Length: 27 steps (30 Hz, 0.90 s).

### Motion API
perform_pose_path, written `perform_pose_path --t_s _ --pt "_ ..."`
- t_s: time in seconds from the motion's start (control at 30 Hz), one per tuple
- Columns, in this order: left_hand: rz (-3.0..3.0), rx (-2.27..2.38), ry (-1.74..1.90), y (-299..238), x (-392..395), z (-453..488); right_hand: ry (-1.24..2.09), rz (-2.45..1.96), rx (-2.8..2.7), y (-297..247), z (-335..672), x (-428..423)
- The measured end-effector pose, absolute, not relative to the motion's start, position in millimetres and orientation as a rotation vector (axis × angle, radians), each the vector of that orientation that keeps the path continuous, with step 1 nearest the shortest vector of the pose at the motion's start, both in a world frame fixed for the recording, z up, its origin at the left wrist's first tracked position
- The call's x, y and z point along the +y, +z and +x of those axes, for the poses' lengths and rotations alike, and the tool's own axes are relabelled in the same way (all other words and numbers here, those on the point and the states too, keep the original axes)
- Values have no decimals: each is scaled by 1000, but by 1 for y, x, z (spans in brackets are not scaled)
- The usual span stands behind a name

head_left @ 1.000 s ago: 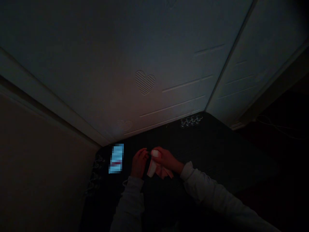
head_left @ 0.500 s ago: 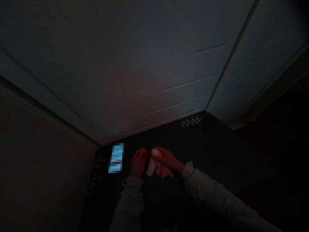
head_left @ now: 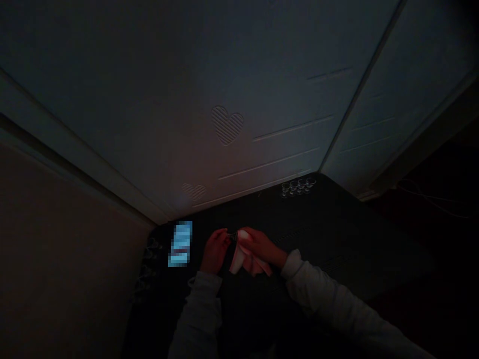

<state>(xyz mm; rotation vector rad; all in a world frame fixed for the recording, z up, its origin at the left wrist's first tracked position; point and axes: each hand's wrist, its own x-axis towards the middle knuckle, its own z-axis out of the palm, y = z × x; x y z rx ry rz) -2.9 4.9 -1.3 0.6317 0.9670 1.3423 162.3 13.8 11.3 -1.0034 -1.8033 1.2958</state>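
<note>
In the dim light my left hand (head_left: 214, 249) pinches one end of a small clear glass (head_left: 232, 236), which looks like the stemmed ones on the table. My right hand (head_left: 261, 244) is closed round a pale cloth (head_left: 247, 260) that looks pinkish under the reddish light. The cloth's upper part is bunched under the fingers against the right side of the glass, and its loose corners hang down above the dark table (head_left: 322, 234). Fingers and cloth hide part of the glass.
Several small stemmed glasses (head_left: 298, 186) stand together by the wall at the back. More glasses (head_left: 144, 271), hard to make out, line the left edge. A lit screen (head_left: 180, 244), blurred out, lies left of my hands. The white panel (head_left: 187, 99) with embossed hearts rises behind the table.
Both hands stay in nearly the same place. The cloth and right hand have shifted slightly to the right, so a little more of the glass shows between the hands.
</note>
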Motion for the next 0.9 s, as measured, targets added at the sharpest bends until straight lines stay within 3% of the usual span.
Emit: perform_pose_path --t_s 0.43,0.9 --pt "775 1074 1222 -2 2 -2 1163 -1126 -1869 6 160 14" --pt "801 1053 1213 -4 2 -2 1432 -993 -1583 6 161 18"
